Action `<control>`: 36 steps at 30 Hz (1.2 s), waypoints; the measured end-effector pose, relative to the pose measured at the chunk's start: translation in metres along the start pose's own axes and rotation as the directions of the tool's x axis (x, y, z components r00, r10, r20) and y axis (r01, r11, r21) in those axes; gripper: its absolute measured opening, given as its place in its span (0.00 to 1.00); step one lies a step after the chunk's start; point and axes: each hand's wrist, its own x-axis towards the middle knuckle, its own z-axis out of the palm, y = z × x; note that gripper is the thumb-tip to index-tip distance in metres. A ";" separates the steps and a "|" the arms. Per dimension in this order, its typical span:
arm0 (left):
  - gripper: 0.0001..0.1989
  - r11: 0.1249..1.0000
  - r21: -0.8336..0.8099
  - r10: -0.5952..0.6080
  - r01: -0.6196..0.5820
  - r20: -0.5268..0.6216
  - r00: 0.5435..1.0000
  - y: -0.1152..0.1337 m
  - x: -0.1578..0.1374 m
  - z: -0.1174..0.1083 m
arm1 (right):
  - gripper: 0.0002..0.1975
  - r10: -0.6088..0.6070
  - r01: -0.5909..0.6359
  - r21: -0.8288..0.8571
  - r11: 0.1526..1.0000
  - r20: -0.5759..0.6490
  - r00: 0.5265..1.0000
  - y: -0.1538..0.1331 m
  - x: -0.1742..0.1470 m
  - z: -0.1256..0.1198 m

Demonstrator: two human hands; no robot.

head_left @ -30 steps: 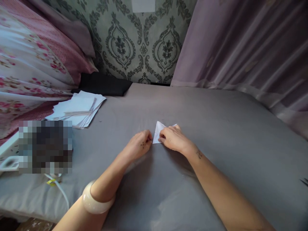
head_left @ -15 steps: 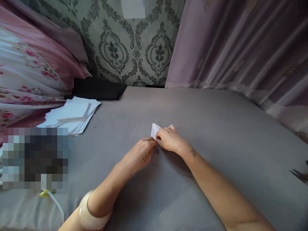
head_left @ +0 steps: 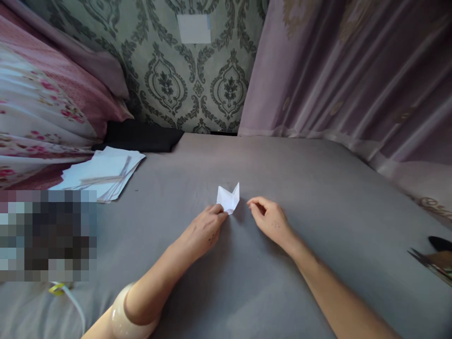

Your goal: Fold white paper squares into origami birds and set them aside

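Folded white paper (head_left: 232,201) on grey cloth surface (head_left: 282,174), near mid-view; two pointed flaps stand upward, forming a V-shaped notch between them; near lower edge partly covered by fingers. Left hand (head_left: 206,228): closed to a pinch, thumb and fingertips gripping the paper at its near left corner; knuckles up, small dark marks on the back of the hand; pale bangle (head_left: 132,313) farther up the same forearm. Right hand (head_left: 271,221): just right of the paper and apart from it; fingers loosely curled, slight hollow between thumb and index finger; nothing seen in its grasp.

Farther out, left: loose stack of white sheets (head_left: 102,165); black folded item (head_left: 141,136) just behind it; floral fabric (head_left: 38,99) beside both; pixelated patch nearer the viewer, contents unreadable; pale cable (head_left: 76,301) with yellow tie (head_left: 56,288) below the patch. Right edge: dark pointed blades (head_left: 423,259), cut off by the frame. Behind: patterned wall (head_left: 197,89) bearing a white rectangle (head_left: 195,29); mauve curtain (head_left: 300,80) to its right.
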 end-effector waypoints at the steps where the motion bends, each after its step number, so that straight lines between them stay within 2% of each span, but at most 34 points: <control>1: 0.19 1.000 0.013 0.000 0.000 0.003 1.000 0.001 0.000 0.000 | 0.12 -0.031 0.031 -0.001 1.000 0.012 0.999 0.003 -0.005 0.007; 5: 0.21 0.999 0.033 0.005 -0.005 0.006 1.000 0.001 -0.002 0.001 | 0.14 -0.147 0.151 -0.071 0.986 0.048 0.988 0.000 -0.016 0.025; 13: 0.26 0.999 0.039 -0.002 0.000 0.046 0.999 -0.002 -0.006 0.002 | 0.18 -0.228 0.250 -0.180 0.952 0.133 0.965 -0.008 -0.020 0.027; 17: 0.21 0.997 -0.075 0.028 -0.017 0.148 0.989 -0.001 -0.007 -0.019 | 0.18 -0.254 0.289 -0.255 0.923 0.163 0.953 -0.012 -0.025 0.027; 20: 0.15 0.976 -0.220 0.045 -0.007 0.168 0.985 -0.006 -0.008 -0.033 | 0.18 -0.266 0.315 -0.310 0.897 0.189 0.945 -0.018 -0.027 0.026; 26: 0.11 0.939 -0.341 -0.014 0.053 0.115 0.993 -0.027 -0.011 -0.037 | 0.19 -0.292 0.362 -0.378 0.852 0.230 0.928 -0.026 -0.031 0.026; 30: 0.11 0.937 -0.332 -0.077 0.105 0.098 0.992 -0.034 -0.012 -0.035 | 0.19 -0.303 0.380 -0.376 0.845 0.248 0.920 -0.028 -0.032 0.028; 36: 0.12 0.943 -0.285 -0.137 0.170 0.130 0.982 -0.039 -0.012 -0.036 | 0.19 -0.311 0.407 -0.359 0.840 0.295 0.903 -0.035 -0.032 0.031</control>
